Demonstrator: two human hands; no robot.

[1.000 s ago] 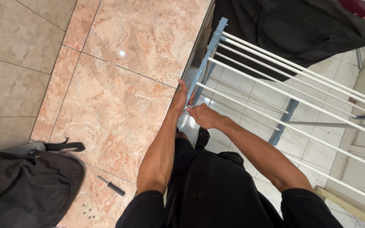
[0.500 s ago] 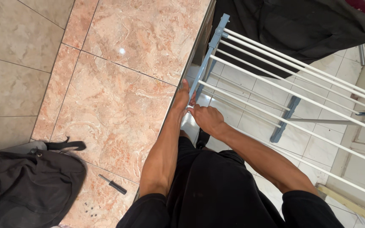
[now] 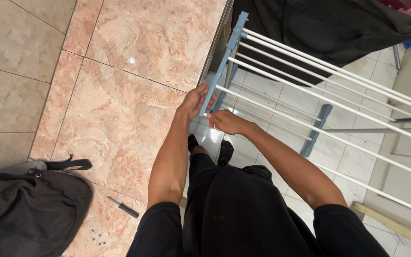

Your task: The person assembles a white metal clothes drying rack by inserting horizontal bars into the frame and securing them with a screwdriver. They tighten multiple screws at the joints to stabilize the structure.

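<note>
While the left hand (image 3: 195,101) wraps the lower end of the grey-blue plastic side bar (image 3: 220,66) of a clothes-drying rack, fingers closed round it, the right hand (image 3: 225,121) pinches the end of a thin white metal rod (image 3: 310,127) at that bar. Risk: the rod may slip from its socket if the bar twists, and fingers could be nipped. Nearby: black bag (image 3: 22,209), small black screwdriver (image 3: 123,207) on the marble-tile floor (image 3: 120,95). No packages, labels or signs visible.

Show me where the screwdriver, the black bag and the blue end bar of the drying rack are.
screwdriver (image 3: 124,208), head view, on its black handle.
black bag (image 3: 29,209), head view, middle of its fabric body.
blue end bar (image 3: 222,66), head view, on its upper stretch, above the hands.
</note>
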